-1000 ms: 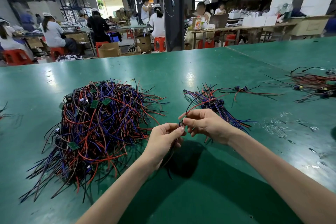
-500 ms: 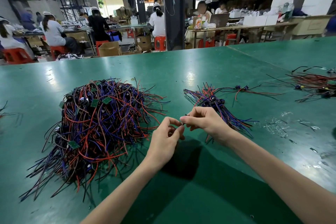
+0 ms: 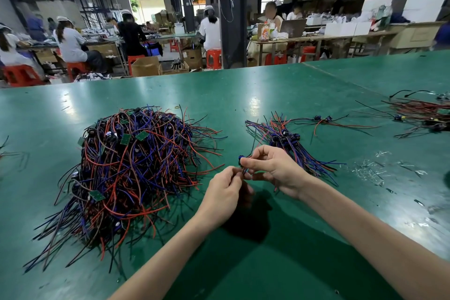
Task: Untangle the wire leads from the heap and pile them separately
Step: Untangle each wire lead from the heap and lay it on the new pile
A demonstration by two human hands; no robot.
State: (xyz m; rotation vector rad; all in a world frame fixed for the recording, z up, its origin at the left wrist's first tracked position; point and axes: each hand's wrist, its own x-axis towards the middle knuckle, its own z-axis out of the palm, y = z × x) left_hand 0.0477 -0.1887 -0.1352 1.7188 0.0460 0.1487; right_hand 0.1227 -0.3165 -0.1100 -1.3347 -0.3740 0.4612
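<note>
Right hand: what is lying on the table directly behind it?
Behind the right hand, which pinches a wire lead, lies the small sorted pile of leads on the green table. The hand covers the pile's near edge.

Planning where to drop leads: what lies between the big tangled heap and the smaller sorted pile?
Head view: mostly bare green table; nearer, the left hand and right hand pinch one lead.

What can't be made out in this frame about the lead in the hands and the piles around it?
Head view only:
- wire lead: little beyond its blue connector shows; the fingers of the left hand and right hand cover the rest.
- heap: the inner leads are buried, so they cannot be counted.
- bundle at the right: cut off by the frame edge.
- clear scraps: too small to identify.
</note>
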